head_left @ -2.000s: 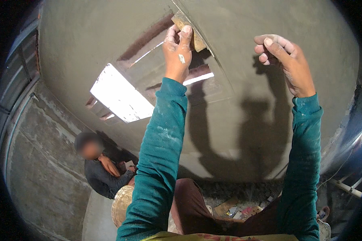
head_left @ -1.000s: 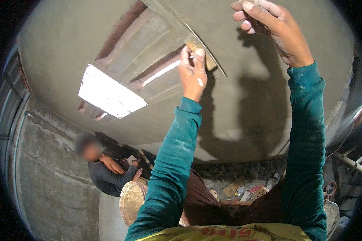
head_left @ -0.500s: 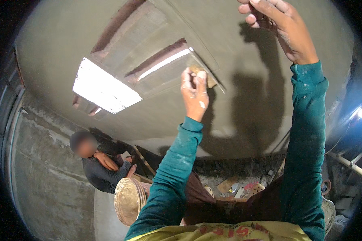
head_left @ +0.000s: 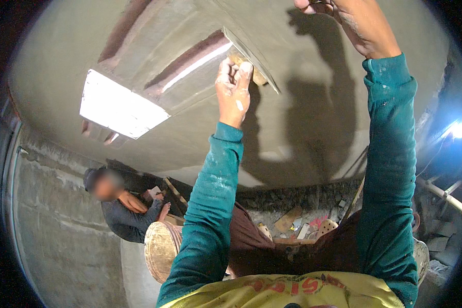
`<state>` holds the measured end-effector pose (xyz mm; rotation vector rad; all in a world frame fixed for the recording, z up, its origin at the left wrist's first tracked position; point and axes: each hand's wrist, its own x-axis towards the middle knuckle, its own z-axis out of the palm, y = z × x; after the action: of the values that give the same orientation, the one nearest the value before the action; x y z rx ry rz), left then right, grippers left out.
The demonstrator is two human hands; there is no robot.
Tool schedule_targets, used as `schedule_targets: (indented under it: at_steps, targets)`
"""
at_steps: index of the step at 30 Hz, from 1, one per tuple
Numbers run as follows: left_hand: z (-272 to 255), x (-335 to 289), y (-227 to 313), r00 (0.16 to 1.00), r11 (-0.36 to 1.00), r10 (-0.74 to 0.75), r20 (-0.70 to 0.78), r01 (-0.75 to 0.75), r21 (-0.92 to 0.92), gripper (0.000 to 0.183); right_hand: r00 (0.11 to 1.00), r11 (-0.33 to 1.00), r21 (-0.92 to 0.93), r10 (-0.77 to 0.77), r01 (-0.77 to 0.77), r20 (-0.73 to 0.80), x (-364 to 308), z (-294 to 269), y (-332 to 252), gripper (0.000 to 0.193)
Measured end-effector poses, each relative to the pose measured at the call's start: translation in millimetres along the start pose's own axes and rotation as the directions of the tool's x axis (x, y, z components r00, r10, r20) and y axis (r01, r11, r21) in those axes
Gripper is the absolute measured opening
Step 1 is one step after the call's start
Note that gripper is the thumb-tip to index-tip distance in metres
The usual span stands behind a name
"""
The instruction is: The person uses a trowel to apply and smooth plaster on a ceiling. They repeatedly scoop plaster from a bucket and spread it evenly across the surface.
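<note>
Head view: left hand (head_left: 233,96) pinching straight-edged trowel (head_left: 260,77) by smooth plaster (head_left: 285,56); right hand (head_left: 363,25) cropped, grip unclear.

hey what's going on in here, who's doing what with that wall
A person in teal sleeves has the left hand closed around a thin flat tool with a yellowish block grip, held at the smooth grey wall beside a slatted opening. The right hand is raised, its fingers partly cut off by the picture's top edge. Low at the left, another person in a dark top is near a round tan bucket.
</note>
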<state>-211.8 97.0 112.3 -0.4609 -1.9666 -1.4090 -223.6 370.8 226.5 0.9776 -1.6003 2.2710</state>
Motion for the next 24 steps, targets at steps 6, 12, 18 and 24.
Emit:
schedule_targets:
  at_steps: [6, 12, 18, 24]
  targets:
    - [-1, 18, -7, 0.996, 0.992, -0.090, 0.012, 0.091, -0.085, 0.037, 0.994, 0.991, -0.081, -0.106, 0.104, -0.013, -5, -1, -3, 0.023]
    - [2, 20, 4, 0.999, 0.997, -0.024, 0.034, 0.027, -0.076, 0.034, 0.997, 0.990, -0.127, -0.068, 0.065, -0.019, -8, -3, -1, 0.025]
    - [1, 26, 1, 0.998, 0.998, -0.062, 0.018, 0.061, 0.016, 0.029, 0.998, 0.988, -0.151, -0.041, 0.033, -0.055, -3, -8, -4, 0.026]
    - [9, 33, 6, 0.999, 1.000, 0.026, -0.023, -0.026, -0.009, 0.032, 0.991, 0.984, -0.114, -0.134, 0.136, 0.024, -9, -12, 1, 0.028]
